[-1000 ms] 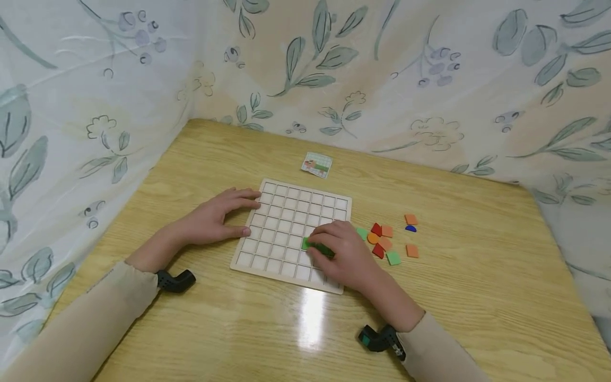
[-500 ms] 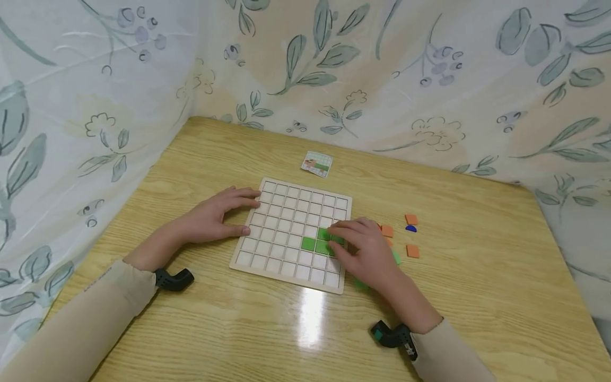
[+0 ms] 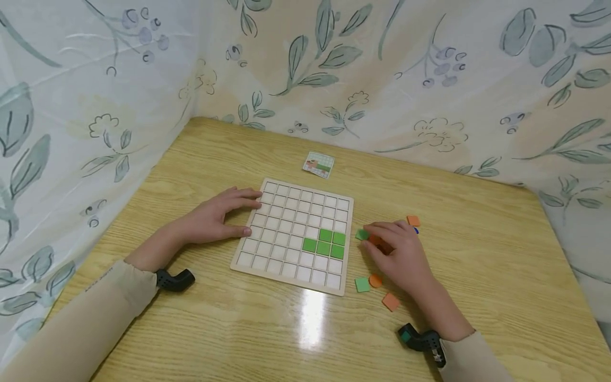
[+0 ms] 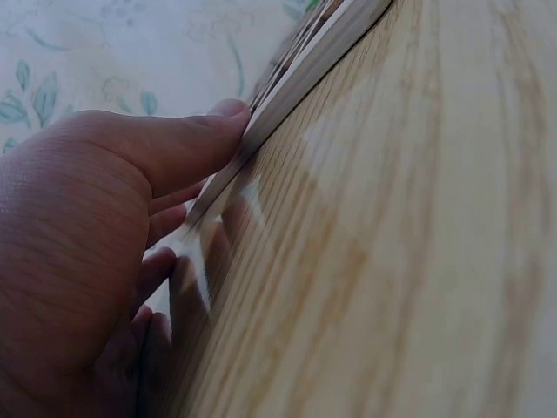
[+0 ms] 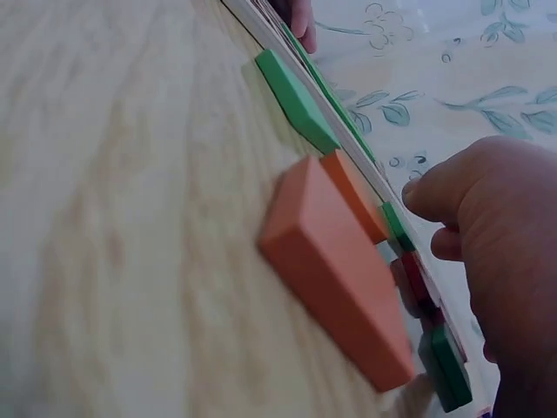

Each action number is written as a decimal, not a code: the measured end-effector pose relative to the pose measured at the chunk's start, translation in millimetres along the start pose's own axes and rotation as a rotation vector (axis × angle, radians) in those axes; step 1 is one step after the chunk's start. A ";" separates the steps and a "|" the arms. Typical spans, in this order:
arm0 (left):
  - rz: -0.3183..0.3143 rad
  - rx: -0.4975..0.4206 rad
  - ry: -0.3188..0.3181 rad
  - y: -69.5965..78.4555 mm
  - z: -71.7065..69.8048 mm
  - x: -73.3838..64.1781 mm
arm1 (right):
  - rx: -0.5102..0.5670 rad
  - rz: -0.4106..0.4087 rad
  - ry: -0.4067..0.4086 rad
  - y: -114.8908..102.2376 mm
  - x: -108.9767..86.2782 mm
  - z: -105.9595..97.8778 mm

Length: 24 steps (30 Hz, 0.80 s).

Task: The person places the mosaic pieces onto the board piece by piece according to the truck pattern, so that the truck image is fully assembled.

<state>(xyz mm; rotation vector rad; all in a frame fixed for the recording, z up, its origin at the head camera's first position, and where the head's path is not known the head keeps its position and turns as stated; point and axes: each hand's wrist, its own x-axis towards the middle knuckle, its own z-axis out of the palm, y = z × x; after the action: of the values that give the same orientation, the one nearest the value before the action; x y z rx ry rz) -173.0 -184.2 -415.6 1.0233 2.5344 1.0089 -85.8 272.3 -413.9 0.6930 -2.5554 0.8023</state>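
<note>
Tabletop (image 3: 215, 329) beneath board (image 3: 285, 225), floral cloth (image 3: 401, 63) behind

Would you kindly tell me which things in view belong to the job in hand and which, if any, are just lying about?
Seemingly part of the job:
gridded board
five green tiles on it
loose coloured pieces beside it
picture card beyond it

Seemingly not part of it:
wood-grain table
floral cloth
black wrist devices, worn, not lying about

A pale, wrinkled covering (image 3: 372, 114) printed with grey-green leaves, mauve berries and outlined flowers rises behind the table (image 3: 482, 265) and along both its sides; the table has yellowish wood grain; a bright white reflection (image 3: 312, 321) gleams on its near part.
</note>
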 end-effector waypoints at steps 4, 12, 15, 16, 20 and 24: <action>-0.005 -0.007 -0.003 -0.2 0.5 -0.2 | -0.027 0.026 -0.028 4.6 0.0 0.3; -0.009 -0.010 0.000 -0.6 0.7 0.1 | -0.030 0.052 -0.059 9.2 -0.4 4.2; -0.011 -0.007 -0.001 -0.5 0.4 0.5 | -0.024 0.052 -0.061 11.3 -0.9 5.6; -0.010 -0.006 -0.001 -0.5 0.4 0.6 | -0.023 0.052 -0.062 11.8 -1.1 5.9; -0.004 -0.005 -0.001 -0.1 0.1 0.6 | -0.023 0.060 -0.076 11.4 -0.5 5.9; 0.001 -0.004 0.000 -0.4 0.1 0.3 | -0.022 0.080 -0.092 8.7 1.5 4.9</action>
<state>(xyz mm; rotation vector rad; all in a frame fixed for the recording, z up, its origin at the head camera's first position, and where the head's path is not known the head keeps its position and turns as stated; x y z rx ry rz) -173.4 -184.2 -416.0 1.0239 2.5309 1.0138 -92.7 275.0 -420.7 0.6375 -2.6856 0.7833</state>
